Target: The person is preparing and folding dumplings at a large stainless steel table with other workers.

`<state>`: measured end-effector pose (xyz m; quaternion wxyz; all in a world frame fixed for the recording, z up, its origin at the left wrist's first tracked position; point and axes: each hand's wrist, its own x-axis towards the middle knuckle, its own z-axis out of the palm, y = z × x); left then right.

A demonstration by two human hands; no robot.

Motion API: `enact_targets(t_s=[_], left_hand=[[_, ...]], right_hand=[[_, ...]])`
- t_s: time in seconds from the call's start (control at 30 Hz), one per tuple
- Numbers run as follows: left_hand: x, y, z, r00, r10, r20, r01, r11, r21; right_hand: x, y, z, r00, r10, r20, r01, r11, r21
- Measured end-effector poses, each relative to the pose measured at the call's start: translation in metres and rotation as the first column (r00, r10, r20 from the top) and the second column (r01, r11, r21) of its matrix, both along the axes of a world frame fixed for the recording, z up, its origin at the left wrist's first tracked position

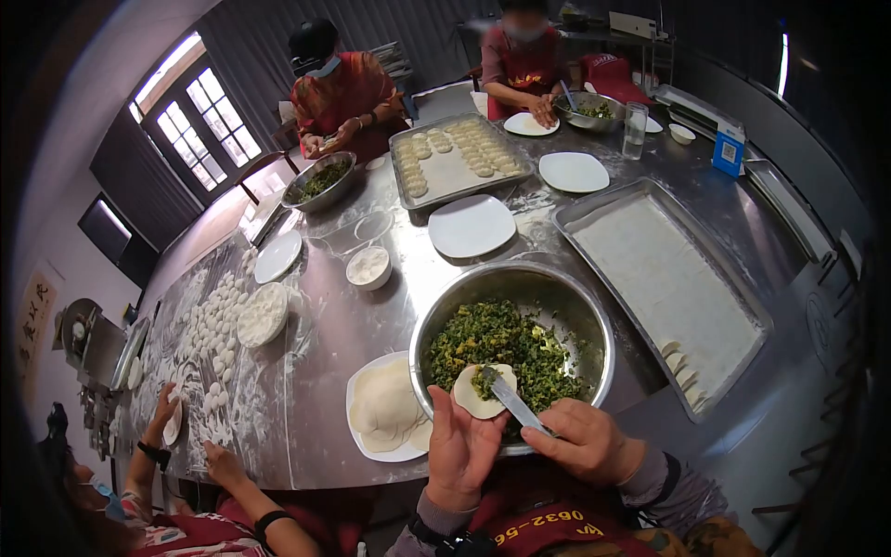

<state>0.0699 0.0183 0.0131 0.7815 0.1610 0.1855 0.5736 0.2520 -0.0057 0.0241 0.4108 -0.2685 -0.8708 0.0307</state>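
My left hand [464, 455] holds a round dumpling wrapper [471, 400] on its fingers, over the near edge of a large steel bowl [599, 348]. A little green filling lies on the wrapper. In my right hand [587, 441] is a flat metal spatula [516, 400], its tip touching the filling on the wrapper. The bowl contains chopped green and yellow filling [492, 334], with bare steel showing on its right side. Left of the bowl, a white plate [355, 422] carries a stack of wrappers [385, 404].
On the right lies a floured metal tray [659, 269] with several dumplings [679, 367] at its near end. Another tray [455, 172] holds rows of dumplings. Flour bowls [368, 267] and dough pieces [218, 320] sit leftward. A co-worker's hands [227, 464] are at lower left; two more people work opposite.
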Motion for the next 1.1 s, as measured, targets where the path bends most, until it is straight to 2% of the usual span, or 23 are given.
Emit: enact_targets(t_s=[0.13, 0.23, 0.3, 0.33, 0.37, 0.47, 0.5, 0.6, 0.73, 0.83, 0.97, 1.07, 1.1], left_hand=[[-0.003, 0.002, 0.0, 0.998, 0.057, -0.004, -0.057, 0.998, 0.019], [-0.014, 0.003, -0.001, 0.987, 0.157, -0.016, -0.157, 0.987, 0.023], [-0.02, 0.002, 0.002, 0.984, 0.176, -0.032, -0.176, 0.984, 0.025], [-0.022, 0.001, 0.003, 0.982, 0.182, -0.043, -0.181, 0.983, 0.028], [-0.022, 0.0, 0.004, 0.982, 0.183, -0.042, -0.182, 0.983, 0.023], [-0.02, -0.003, 0.003, 0.988, 0.147, -0.049, -0.146, 0.989, 0.02], [-0.017, -0.004, 0.004, 0.99, 0.132, -0.053, -0.131, 0.991, 0.021], [-0.008, -0.009, 0.007, 0.995, 0.083, -0.056, -0.082, 0.996, 0.022], [-0.001, -0.012, 0.01, 0.996, 0.056, -0.067, -0.055, 0.998, 0.018], [0.001, -0.015, 0.006, 0.996, 0.062, -0.071, -0.063, 0.998, -0.005], [-0.007, -0.007, 0.001, 0.992, 0.116, -0.059, -0.114, 0.993, 0.03], [-0.027, -0.003, 0.0, 0.981, 0.191, -0.045, -0.19, 0.982, 0.026], [-0.035, -0.003, -0.003, 0.977, 0.209, -0.045, -0.207, 0.977, 0.042]], right_hand=[[0.001, 0.002, 0.003, 0.998, -0.008, -0.056, 0.006, 0.999, -0.032], [0.015, -0.001, 0.019, 0.968, -0.063, -0.242, 0.015, 0.98, -0.197], [0.022, 0.003, 0.017, 0.898, -0.193, -0.396, 0.016, 0.913, -0.407], [0.025, 0.005, 0.015, 0.847, -0.268, -0.46, 0.001, 0.864, -0.503], [0.026, 0.009, 0.007, 0.74, -0.353, -0.572, -0.13, 0.76, -0.637], [0.026, 0.012, 0.004, 0.426, -0.46, -0.779, -0.506, 0.593, -0.627], [0.021, 0.012, 0.009, 0.361, -0.502, -0.786, -0.561, 0.556, -0.613], [0.015, 0.014, 0.005, 0.36, -0.518, -0.776, -0.662, 0.444, -0.604], [0.017, 0.014, -0.001, 0.547, -0.501, -0.671, -0.495, 0.452, -0.742], [0.016, 0.009, -0.001, 0.612, -0.47, -0.636, -0.389, 0.521, -0.76], [0.018, 0.004, 0.016, 0.583, -0.419, -0.696, -0.432, 0.565, -0.703], [0.032, 0.007, 0.019, 0.612, -0.439, -0.658, -0.281, 0.657, -0.7], [0.037, 0.013, 0.014, 0.655, -0.477, -0.586, -0.18, 0.655, -0.734]])
